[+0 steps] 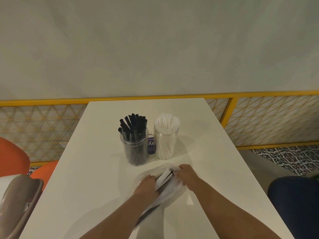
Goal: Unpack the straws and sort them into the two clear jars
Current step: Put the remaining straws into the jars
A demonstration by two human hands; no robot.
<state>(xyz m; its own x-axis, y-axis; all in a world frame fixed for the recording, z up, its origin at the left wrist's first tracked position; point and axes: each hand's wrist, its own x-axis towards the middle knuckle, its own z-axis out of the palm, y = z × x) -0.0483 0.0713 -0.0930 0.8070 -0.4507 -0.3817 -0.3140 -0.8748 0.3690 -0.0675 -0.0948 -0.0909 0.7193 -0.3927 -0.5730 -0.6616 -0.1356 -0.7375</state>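
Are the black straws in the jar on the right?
No, the black straws stand in the left jar; the right jar holds white straws.

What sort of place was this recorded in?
Probably a café or small eatery: a white table holds a jar of black straws and a jar of white straws, an orange chair stands beside it, and a yellow lattice railing borders patterned floor tiles.
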